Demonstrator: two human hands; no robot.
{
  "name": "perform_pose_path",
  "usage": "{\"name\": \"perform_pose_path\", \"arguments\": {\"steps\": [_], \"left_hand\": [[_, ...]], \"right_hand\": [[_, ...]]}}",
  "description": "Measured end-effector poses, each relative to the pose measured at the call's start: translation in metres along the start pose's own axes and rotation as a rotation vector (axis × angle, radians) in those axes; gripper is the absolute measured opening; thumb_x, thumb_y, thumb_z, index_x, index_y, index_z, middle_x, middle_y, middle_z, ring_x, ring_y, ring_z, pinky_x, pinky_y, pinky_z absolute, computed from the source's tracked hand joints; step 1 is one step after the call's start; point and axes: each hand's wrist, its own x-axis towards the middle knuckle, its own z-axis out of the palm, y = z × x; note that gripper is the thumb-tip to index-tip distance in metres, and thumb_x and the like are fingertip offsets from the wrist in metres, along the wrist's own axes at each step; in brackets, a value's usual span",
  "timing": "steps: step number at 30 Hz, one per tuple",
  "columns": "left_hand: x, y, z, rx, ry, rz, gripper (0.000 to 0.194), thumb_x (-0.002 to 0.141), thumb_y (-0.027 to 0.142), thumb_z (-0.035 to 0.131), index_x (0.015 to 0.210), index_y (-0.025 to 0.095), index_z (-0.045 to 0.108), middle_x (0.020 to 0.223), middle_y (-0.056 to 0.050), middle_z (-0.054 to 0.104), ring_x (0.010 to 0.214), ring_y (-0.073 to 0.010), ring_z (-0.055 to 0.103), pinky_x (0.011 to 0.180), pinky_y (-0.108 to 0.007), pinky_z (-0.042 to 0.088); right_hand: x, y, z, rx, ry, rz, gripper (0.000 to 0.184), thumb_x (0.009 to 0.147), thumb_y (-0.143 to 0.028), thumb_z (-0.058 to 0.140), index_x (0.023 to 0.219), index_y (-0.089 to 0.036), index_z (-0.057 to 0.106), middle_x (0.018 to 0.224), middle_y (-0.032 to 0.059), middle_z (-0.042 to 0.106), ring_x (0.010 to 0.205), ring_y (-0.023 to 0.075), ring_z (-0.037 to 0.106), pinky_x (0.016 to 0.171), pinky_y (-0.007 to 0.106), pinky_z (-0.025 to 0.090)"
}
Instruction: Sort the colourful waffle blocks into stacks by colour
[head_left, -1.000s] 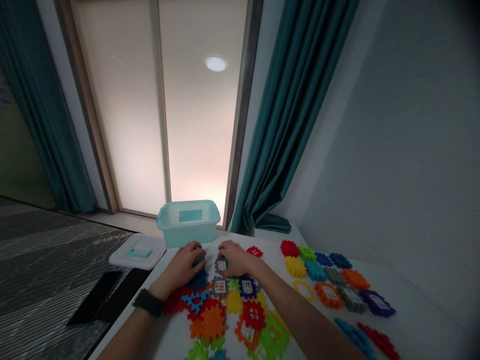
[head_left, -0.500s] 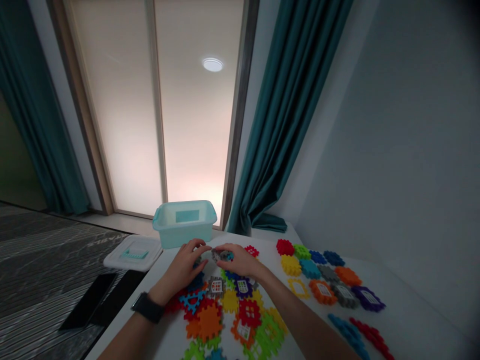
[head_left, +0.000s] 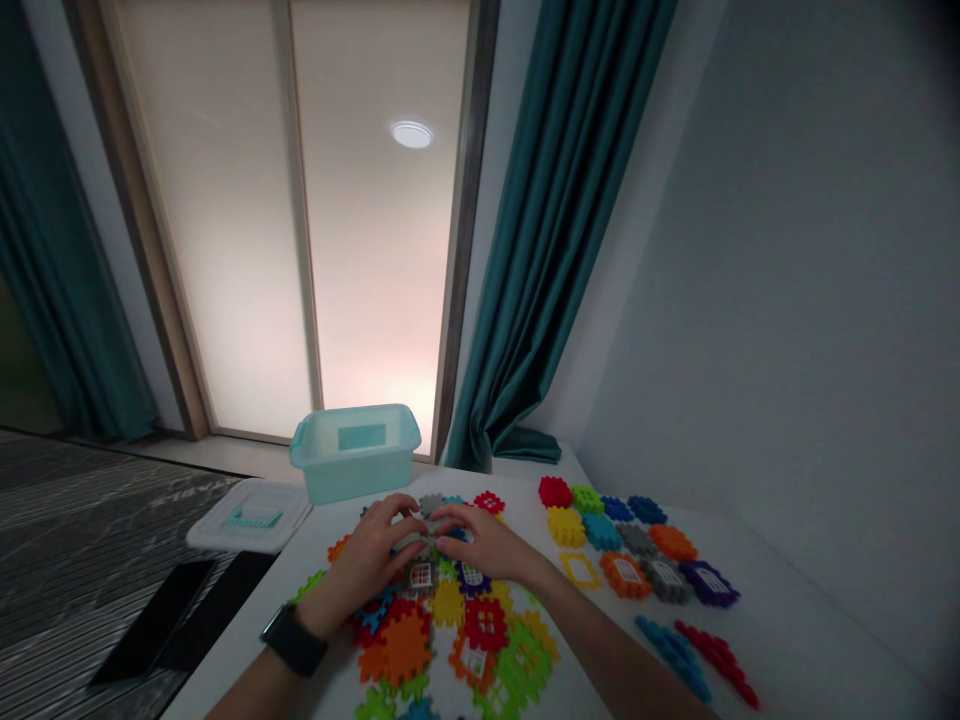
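My left hand (head_left: 379,553), with a dark watch on its wrist, hovers over a spread of coloured interlocking plastic tiles with toothed edges. Its fingers are curved and apart, and nothing shows in them. My right hand (head_left: 480,540) faces it, fingers likewise apart, the fingertips close to the left ones. Just beyond the fingertips lies a grey tile (head_left: 431,503). Beneath the hands are a grey window tile (head_left: 421,575) and a purple window tile (head_left: 472,578). Nearer me lie a yellow tile (head_left: 448,604), a red window tile (head_left: 486,624) and an orange tile (head_left: 403,645).
Small stacks of tiles sorted by colour, including a red stack (head_left: 555,491) and a purple stack (head_left: 709,584), stand on the right of the white table (head_left: 787,620). A teal bin (head_left: 360,476) sits at the back left. Its lid (head_left: 247,515) lies left of the table.
My right hand has let go of the grey piece it held. Both hands have moved lower and closer to me over the tiles. The view has shifted slightly right.
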Motion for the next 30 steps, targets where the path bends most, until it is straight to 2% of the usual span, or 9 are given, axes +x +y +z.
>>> {"name": "perform_pose_path", "arguments": {"steps": [5,10,13,16,17,19,25,28,30], "left_hand": [[0.003,0.017,0.008,-0.221,0.059,-0.075,0.011,0.096,0.024,0.054,0.093,0.021,0.064,0.112,-0.008,0.060,0.106,-0.0229,0.061,0.096,-0.037,0.052],[0.006,0.033,0.016,-0.349,0.069,-0.119,0.013,0.096,0.026,0.054,0.086,0.020,0.060,0.102,-0.006,0.061,0.099,-0.0217,0.063,0.092,-0.036,0.053],[0.003,0.036,0.018,-0.323,0.039,-0.087,0.013,0.094,0.027,0.058,0.105,0.021,0.063,0.107,-0.008,0.062,0.102,-0.0236,0.063,0.092,-0.038,0.053],[-0.001,0.037,0.021,-0.188,0.010,0.001,0.052,0.083,0.027,0.073,0.132,0.026,0.054,0.127,-0.011,0.060,0.116,-0.0291,0.059,0.100,-0.045,0.051],[-0.002,0.037,0.022,-0.139,0.002,0.033,0.061,0.079,0.028,0.077,0.135,0.027,0.053,0.131,-0.012,0.058,0.120,-0.0308,0.057,0.102,-0.047,0.049],[-0.002,0.038,0.024,-0.065,-0.006,0.086,0.066,0.074,0.028,0.082,0.134,0.028,0.053,0.134,-0.012,0.058,0.122,-0.0330,0.056,0.104,-0.050,0.048],[0.000,0.044,0.029,0.024,-0.005,0.158,0.054,0.072,0.033,0.086,0.119,0.025,0.060,0.133,-0.013,0.060,0.123,-0.0353,0.056,0.102,-0.053,0.049],[0.001,0.045,0.030,0.060,-0.007,0.183,0.047,0.075,0.033,0.084,0.115,0.024,0.061,0.132,-0.013,0.061,0.123,-0.0353,0.056,0.103,-0.054,0.049],[0.002,0.046,0.030,0.083,-0.004,0.197,0.043,0.078,0.034,0.080,0.115,0.024,0.062,0.132,-0.013,0.061,0.123,-0.0348,0.056,0.104,-0.055,0.048]], "right_hand": [[-0.021,-0.002,0.002,0.032,0.129,0.012,0.018,0.088,-0.032,0.062,0.099,-0.020,0.070,0.098,0.0034,0.073,0.094,0.0218,0.066,0.085,0.033,0.051],[-0.041,-0.006,0.006,-0.029,0.280,0.069,0.019,0.088,-0.034,0.060,0.079,-0.019,0.067,0.080,0.0010,0.067,0.079,0.0198,0.061,0.073,0.029,0.047],[-0.051,-0.003,0.011,0.020,0.363,0.114,0.022,0.087,-0.037,0.061,0.073,-0.020,0.065,0.074,0.0005,0.065,0.074,0.0195,0.059,0.070,0.029,0.047],[-0.060,0.006,0.017,0.112,0.406,0.163,0.029,0.086,-0.044,0.062,0.070,-0.020,0.063,0.070,0.0005,0.064,0.069,0.0191,0.058,0.068,0.029,0.047],[-0.063,0.009,0.018,0.142,0.409,0.176,0.031,0.086,-0.046,0.062,0.070,-0.020,0.064,0.070,0.0006,0.064,0.068,0.0190,0.058,0.067,0.029,0.047],[-0.069,0.014,0.021,0.197,0.406,0.189,0.033,0.085,-0.050,0.064,0.071,-0.020,0.066,0.070,0.0010,0.065,0.068,0.0191,0.058,0.066,0.029,0.048],[-0.075,0.019,0.033,0.310,0.442,0.204,0.034,0.083,-0.052,0.065,0.076,-0.019,0.068,0.072,0.0016,0.067,0.069,0.0199,0.061,0.065,0.030,0.049],[-0.076,0.018,0.038,0.304,0.488,0.192,0.028,0.086,-0.045,0.062,0.093,-0.019,0.070,0.070,0.0010,0.065,0.067,0.0201,0.062,0.064,0.031,0.051],[-0.080,0.016,0.038,0.217,0.532,0.153,0.030,0.088,-0.037,0.058,0.111,-0.020,0.067,0.074,0.0012,0.066,0.070,0.0207,0.064,0.069,0.034,0.055]]}}
